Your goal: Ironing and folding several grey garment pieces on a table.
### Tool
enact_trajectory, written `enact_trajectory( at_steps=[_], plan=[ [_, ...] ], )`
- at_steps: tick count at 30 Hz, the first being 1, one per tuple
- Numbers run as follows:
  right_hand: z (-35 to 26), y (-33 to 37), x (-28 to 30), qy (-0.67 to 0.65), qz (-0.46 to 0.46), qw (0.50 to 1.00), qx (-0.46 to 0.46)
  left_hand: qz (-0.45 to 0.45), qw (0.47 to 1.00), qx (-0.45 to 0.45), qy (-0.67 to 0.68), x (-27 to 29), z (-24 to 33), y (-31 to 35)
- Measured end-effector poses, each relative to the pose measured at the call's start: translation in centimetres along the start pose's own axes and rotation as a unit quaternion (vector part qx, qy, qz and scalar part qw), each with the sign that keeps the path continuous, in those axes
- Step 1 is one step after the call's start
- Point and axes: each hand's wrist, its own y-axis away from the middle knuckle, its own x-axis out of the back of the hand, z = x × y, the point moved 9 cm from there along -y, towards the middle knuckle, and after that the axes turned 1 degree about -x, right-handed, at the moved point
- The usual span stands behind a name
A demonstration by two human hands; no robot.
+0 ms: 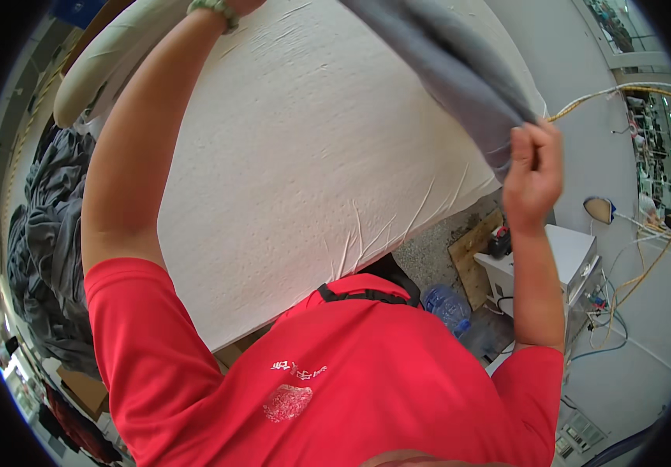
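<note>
My right hand (pixel 534 171) is closed on the end of a long grey cloth piece (pixel 460 89), raised over the right side of a white padded table (pixel 296 171). The cloth is slightly blurred and runs up past the top edge, so what kind of garment it is cannot be made out. Only a small part of my left hand (pixel 248 5) shows at the top edge, above a pale green bead bracelet. Its fingers are out of view.
A pale padded arm (pixel 109 62) stands left of the table, with a heap of dark grey garments (pixel 51 241) below it. Down on the right are a clear blue water bottle (pixel 446 307) and a white cabinet (pixel 569 253). Hoses and cables (pixel 639 276) hang along the right side.
</note>
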Motion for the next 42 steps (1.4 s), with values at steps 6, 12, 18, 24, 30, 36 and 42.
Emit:
enact_trajectory(
  at_steps=[6, 12, 18, 24, 30, 36, 42],
  plan=[
    [-4.6, 11.7, -9.5, -0.080, -0.171, 0.982, 0.026, 0.003, 0.998, -0.006, -0.070, -1.3, -6.7, 11.5],
    [-10.9, 23.2, -20.7, -0.180, -0.348, 0.914, 0.102, -0.032, 0.978, 0.095, -0.182, -3.6, -14.0, 26.7],
    [-14.2, 26.6, -25.2, -0.042, -0.492, 0.840, 0.225, -0.010, 0.970, 0.022, -0.242, -9.0, -2.1, 28.0],
    [-16.0, 29.1, -26.2, 0.001, -0.467, 0.813, 0.346, -0.199, 0.971, 0.049, -0.125, -22.4, 9.6, 27.9],
    [-12.0, 24.3, -18.8, -0.184, -0.505, 0.793, 0.286, -0.096, 0.987, 0.126, 0.010, -16.8, 6.4, 30.5],
    [9.1, 17.2, -16.4, -0.176, -0.333, 0.922, -0.088, 0.563, 0.673, 0.397, 0.269, -1.4, 4.5, 53.6],
    [18.8, 17.4, -19.1, -0.129, -0.360, 0.908, -0.173, 0.502, 0.497, 0.586, 0.396, -23.9, 10.9, 57.8]
  ],
)
